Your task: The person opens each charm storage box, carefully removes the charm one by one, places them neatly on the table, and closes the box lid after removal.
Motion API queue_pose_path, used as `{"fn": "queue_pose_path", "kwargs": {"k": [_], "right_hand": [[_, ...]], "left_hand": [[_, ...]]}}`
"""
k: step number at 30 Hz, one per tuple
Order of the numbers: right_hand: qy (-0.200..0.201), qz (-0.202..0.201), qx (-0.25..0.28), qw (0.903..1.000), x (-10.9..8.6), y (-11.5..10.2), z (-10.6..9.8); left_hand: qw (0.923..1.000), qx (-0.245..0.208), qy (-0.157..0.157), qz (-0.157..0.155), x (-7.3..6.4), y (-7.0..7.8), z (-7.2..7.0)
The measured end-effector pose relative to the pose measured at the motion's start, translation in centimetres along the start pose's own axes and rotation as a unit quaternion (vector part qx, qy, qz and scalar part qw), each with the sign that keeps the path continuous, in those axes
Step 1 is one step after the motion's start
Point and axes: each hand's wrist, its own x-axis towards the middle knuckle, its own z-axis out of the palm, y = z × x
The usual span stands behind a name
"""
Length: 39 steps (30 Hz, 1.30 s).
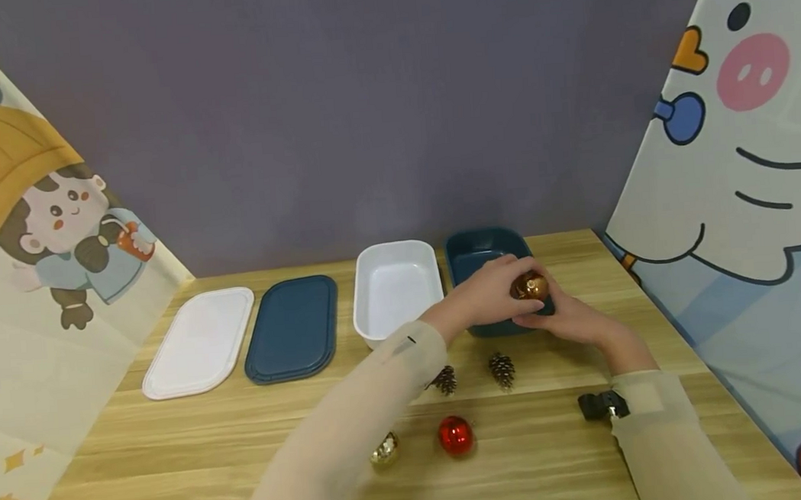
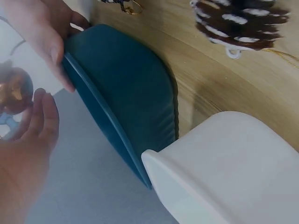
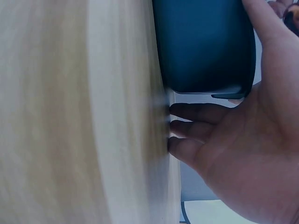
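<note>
My left hand (image 1: pixel 489 290) pinches a shiny copper ball ornament (image 1: pixel 530 286) above the dark blue container (image 1: pixel 472 247). The ball shows at the far left of the left wrist view. My right hand (image 1: pixel 577 317) grips the near right corner of that container (image 3: pixel 205 46), its thumb along the rim and its fingers beside the end wall. Three of those fingers (image 3: pixel 196 113) point down by the tabletop in the right wrist view. How firmly they press cannot be seen.
A white container (image 1: pixel 397 288) stands left of the blue one. A dark blue lid (image 1: pixel 292 329) and a white lid (image 1: pixel 200 342) lie farther left. Two pinecones (image 1: pixel 502 370), a red ball (image 1: pixel 456 435) and a gold ball (image 1: pixel 385 450) rest nearer on the table.
</note>
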Motion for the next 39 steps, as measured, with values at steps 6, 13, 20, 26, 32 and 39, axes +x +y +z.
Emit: {"fn": "queue_pose_path", "kwargs": {"k": [6, 13, 20, 26, 32, 39], "right_hand": [[-0.003, 0.010, -0.004, 0.9999, -0.4, 0.0, 0.0], [-0.002, 0.003, 0.001, 1.0000, -0.4, 0.0, -0.2], [0.004, 0.001, -0.005, 1.0000, -0.1, 0.1, -0.3], [0.003, 0.006, -0.014, 0.9999, -0.1, 0.1, -0.3], [0.003, 0.017, -0.022, 0.9996, -0.1, 0.0, -0.3], [0.012, 0.026, -0.024, 0.9993, 0.0, -0.1, 0.0]], "left_hand": [[0.9998, -0.011, 0.003, 0.018, -1.6, 0.2, 0.0], [0.9991, -0.021, -0.007, 0.037, -3.5, 1.3, -0.1], [0.9963, -0.085, 0.004, 0.001, -5.2, 2.2, 0.6], [0.9857, -0.165, 0.018, -0.029, -6.7, 2.4, 0.9], [0.9847, -0.166, 0.001, -0.055, -8.1, 2.7, 1.0], [0.9970, -0.074, 0.000, -0.022, -10.0, 3.7, 1.4]]}}
